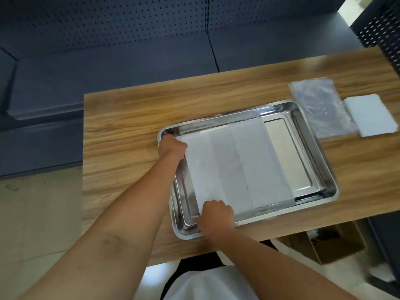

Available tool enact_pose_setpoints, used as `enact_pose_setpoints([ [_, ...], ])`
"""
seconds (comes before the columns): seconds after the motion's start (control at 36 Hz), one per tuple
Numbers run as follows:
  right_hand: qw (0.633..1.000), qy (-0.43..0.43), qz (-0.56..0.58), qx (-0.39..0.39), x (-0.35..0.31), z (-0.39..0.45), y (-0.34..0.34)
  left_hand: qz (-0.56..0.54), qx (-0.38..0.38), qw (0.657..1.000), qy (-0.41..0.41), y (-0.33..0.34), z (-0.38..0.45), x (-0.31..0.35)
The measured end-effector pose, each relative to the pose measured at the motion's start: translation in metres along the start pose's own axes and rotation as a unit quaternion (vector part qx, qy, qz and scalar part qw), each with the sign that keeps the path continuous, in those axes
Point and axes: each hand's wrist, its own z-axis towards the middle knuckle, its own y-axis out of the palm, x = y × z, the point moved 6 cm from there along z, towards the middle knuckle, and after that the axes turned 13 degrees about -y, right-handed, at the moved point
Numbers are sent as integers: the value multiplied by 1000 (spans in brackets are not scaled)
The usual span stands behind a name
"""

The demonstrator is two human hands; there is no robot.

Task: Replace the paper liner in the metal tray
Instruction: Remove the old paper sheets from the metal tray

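A white paper liner (236,165), creased in long folds, lies inside the metal tray (324,169) on the wooden table (129,126), leaving the tray's right end bare. The left hand (172,147) is curled shut on the liner's far left corner; the right hand (217,215) grips its near left corner. Beyond the tray's right end lie a clear plastic bag (320,105) and a stack of white sheets (371,114). A cardboard box (329,245) sits under the table.
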Motion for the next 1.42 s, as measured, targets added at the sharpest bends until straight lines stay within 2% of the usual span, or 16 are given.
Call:
enact_pose_setpoints([
  [0.14, 1000, -3, -5, 6, -1, 0, 0, -44, -10, 999, -30, 1, -5, 3],
  [0.39, 995, -58, -79, -18, -21, -2, 9, -50, -37, 998, -31, 1, -17, 12],
  [0.58, 999, -54, -3, -1, -8, -5, -1, -63, -65, 995, -35, -3, -29, 19],
  [0.81, 998, -38, 26, -32, 7, -1, 0, -53, -89, 993, -55, -3, -38, 21],
  [0.97, 998, -39, 21, -36, 9, 3, 0, -135, -175, 973, -70, 5, -54, 26],
  [1.25, 999, -17, 26, -16, 6, 2, -3, -166, -176, 967, -82, 9, -61, 30],
  [1.42, 997, 4, 74, 15, 9, -6, -9, -180, -174, 965, -82, 3, -60, 28],
])
